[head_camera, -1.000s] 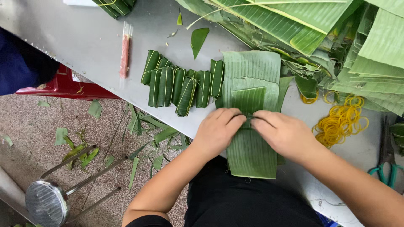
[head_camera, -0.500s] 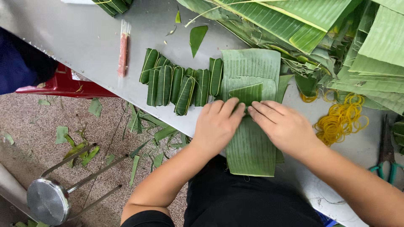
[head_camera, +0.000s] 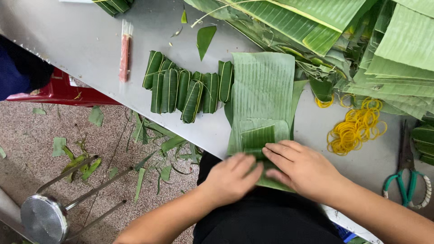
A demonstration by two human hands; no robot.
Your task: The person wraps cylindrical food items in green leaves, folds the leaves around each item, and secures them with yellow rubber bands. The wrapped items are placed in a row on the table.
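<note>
Since the earlier frames both hands have slid down the leaf toward the table's near edge, and more of the leaf's upper length now lies bare. The left hand lies low in the middle of the frame, its fingers curled over the near end of the banana leaf strip, pressing it down. The right hand sits just beside it, touching it, fingers flat and pointing left across a small folded piece of leaf that lies on the strip. Neither hand is clenched; both press on the leaf rather than lift it. The strip runs from the centre of the frame down to the edge of the grey table. Left of it lies a row of wrapped green bundles. To the right lie a heap of yellow rubber bands and, at the far right edge, green-handled scissors. A stack of banana leaves fills the upper right.
</note>
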